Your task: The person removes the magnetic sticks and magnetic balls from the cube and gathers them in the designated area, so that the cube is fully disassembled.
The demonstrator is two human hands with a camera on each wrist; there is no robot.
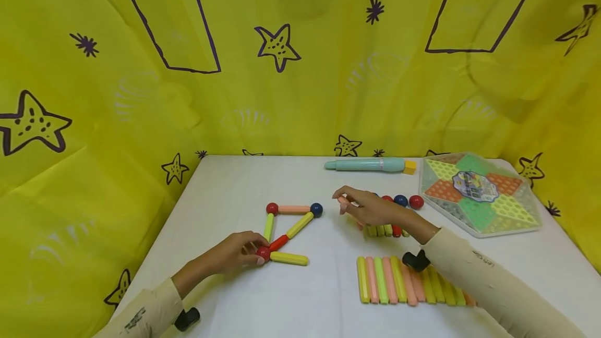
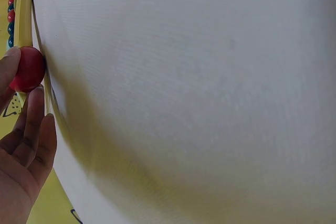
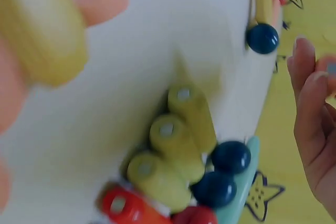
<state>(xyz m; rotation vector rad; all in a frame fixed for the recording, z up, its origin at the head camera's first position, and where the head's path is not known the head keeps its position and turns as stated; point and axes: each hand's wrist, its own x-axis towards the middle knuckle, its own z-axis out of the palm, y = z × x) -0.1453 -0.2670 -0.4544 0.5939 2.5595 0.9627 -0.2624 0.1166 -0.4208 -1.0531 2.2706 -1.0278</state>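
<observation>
My left hand (image 1: pixel 235 253) pinches a red ball (image 1: pixel 263 253) between thumb and fingers, seen also in the left wrist view as a red ball (image 2: pixel 30 70). From that ball run a light green stick (image 1: pixel 269 226), a short red stick (image 1: pixel 279 243) and a yellow stick (image 1: pixel 289 258). A second yellow stick (image 1: pixel 299 225) continues the red one up to a blue ball (image 1: pixel 316 209). Between it and another red ball (image 1: pixel 272 208) lies a pink stick (image 1: pixel 294 209). Raised to the right, my right hand (image 1: pixel 368 207) holds a pink magnetic stick (image 1: pixel 343 200), partly hidden by the fingers.
A row of coloured sticks (image 1: pixel 392 280) lies under the right forearm. Behind the right hand are shorter sticks (image 1: pixel 380 230) and several balls (image 1: pixel 416 202). A hexagonal box (image 1: pixel 512 218) stands at the back right, beside a teal pen-like tool (image 1: pixel 366 164).
</observation>
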